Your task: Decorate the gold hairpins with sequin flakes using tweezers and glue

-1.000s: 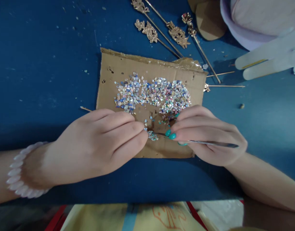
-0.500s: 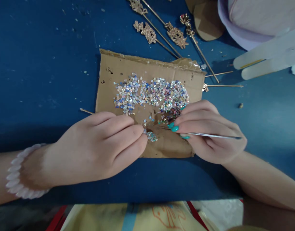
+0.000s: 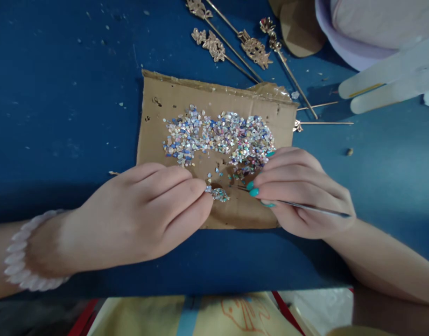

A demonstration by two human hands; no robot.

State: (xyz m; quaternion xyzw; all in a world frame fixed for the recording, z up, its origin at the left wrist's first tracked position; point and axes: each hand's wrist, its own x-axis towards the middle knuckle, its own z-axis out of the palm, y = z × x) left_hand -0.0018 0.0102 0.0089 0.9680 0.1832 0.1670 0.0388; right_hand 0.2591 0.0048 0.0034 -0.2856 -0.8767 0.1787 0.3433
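Observation:
My left hand (image 3: 140, 210) is closed, its thumb and fingers pinching a hair stick whose ornament (image 3: 220, 194) is covered in small shiny chips. Most of that stick is hidden under the hand; one thin end pokes out at the left. In my right hand (image 3: 305, 196), with teal nails, is a pair of slim metal tweezers (image 3: 314, 209), tips pointing left at the ornament, a little apart from it. Both hands are over a cardboard sheet (image 3: 158, 140). On it lies a heap of iridescent shell-like chips (image 3: 231, 133), just beyond the fingers.
Several gold-coloured hair sticks with ornaments (image 3: 214, 45) lie behind the cardboard on the blue table (image 3: 60, 93). At the right back are translucent white tubes (image 3: 378, 93) and a lilac container (image 3: 340, 51). A brown rounded piece (image 3: 301, 32) lies near it.
The tweezers' tips have drawn slightly down, and the tool's rear end has dipped. My left hand still pinches the hair stick, shifted slightly left in view, as has the cardboard.

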